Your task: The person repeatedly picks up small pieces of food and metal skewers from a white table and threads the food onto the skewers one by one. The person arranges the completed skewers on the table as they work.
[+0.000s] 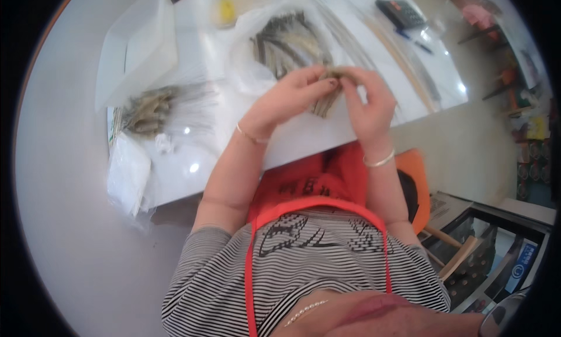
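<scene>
My left hand (pixel 302 91) and my right hand (pixel 372 98) meet above the white table (pixel 302 146). Between their fingertips they pinch a small brownish, strip-like piece (pixel 335 71), partly covered by the fingers. Just below the fingers, several brownish strips (pixel 323 105) show; whether they hang from the held piece or lie on the table, I cannot tell. Beyond my hands, an opened clear plastic bag (pixel 241 69) holds a heap of dark and tan strips (pixel 289 43). Left of my left forearm lies a blurred pile of brown pieces (pixel 151 109) with thin, wispy ends.
A translucent plastic bin (pixel 142 52) stands at the far left, near a yellow object (pixel 226 11). White plastic packets (pixel 129 170) lie at the left edge. Toward the right are a wooden strip (pixel 396 52), a black calculator-like device (pixel 399 13) and a pen (pixel 414 41). An orange chair (pixel 414 179) is beside me.
</scene>
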### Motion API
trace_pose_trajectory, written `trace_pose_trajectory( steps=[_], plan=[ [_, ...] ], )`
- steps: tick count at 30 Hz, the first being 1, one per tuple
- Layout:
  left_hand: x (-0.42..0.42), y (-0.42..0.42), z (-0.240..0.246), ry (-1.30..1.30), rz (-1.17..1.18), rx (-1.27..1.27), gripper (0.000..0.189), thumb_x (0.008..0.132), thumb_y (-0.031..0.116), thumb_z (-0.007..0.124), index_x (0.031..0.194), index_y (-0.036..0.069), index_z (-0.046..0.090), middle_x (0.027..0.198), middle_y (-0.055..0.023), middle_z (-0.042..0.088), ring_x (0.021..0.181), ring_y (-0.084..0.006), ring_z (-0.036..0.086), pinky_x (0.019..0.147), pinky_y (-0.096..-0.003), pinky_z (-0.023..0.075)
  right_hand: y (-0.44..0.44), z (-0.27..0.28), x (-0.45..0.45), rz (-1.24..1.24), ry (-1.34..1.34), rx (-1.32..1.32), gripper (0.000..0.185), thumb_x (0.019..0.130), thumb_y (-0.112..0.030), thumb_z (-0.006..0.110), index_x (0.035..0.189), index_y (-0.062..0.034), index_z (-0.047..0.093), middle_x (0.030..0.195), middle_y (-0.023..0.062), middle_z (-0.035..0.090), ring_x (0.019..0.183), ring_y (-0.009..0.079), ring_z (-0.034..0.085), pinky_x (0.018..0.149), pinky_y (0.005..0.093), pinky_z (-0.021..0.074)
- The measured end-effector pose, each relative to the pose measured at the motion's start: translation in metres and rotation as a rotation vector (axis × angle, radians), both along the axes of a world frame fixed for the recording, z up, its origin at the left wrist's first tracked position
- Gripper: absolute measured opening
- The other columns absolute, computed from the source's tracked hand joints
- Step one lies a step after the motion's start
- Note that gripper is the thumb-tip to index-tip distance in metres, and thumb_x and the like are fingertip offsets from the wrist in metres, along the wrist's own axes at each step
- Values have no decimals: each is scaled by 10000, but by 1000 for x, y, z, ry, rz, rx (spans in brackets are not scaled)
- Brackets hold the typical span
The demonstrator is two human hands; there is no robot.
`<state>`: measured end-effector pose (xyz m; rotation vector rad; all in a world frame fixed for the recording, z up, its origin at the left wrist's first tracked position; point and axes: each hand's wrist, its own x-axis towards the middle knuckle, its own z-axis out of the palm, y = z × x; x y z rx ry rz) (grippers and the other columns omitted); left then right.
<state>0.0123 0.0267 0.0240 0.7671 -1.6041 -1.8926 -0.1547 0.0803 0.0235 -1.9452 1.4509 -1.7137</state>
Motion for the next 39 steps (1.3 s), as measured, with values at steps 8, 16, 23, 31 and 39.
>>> trace_pose_trajectory(
  steps=[8,16,23,31,39],
  plan=[
    [-10,-3,6,32,-43,-206,189,942,87,525,1095,-2,589,888,48,566,799,-16,469,672,-198,419,-8,-12,-9,-165,107,13,146,858,-64,646,983,2,681,889,104,672,747,223,623,640,304,484],
    [-6,-9,0,80,-83,-212,251,952,85,505,1173,-4,581,928,50,573,815,-9,477,694,-182,423,-15,0,-14,212,-638,309,155,925,-114,635,931,36,674,798,17,657,717,52,532,642,216,433],
    [-6,-7,4,128,-128,-276,288,966,105,524,1226,-15,548,975,43,578,851,-13,481,734,-190,435,-5,20,-6,59,-361,175,131,905,-86,651,875,39,672,745,13,644,666,54,536,599,218,443],
    [-1,-8,14,125,-195,-200,341,945,55,489,1277,-17,519,1042,21,588,902,-27,509,772,-201,443,-8,26,-13,133,-559,198,160,917,-115,636,849,25,672,724,21,630,618,68,515,576,219,420],
    [1,-15,11,160,-77,-125,367,932,39,498,1297,-3,501,1086,-15,606,940,-50,555,827,-211,461,-23,31,-54,6,-883,9,140,918,-96,636,879,38,644,757,59,631,628,98,528,585,226,445]
  ],
)
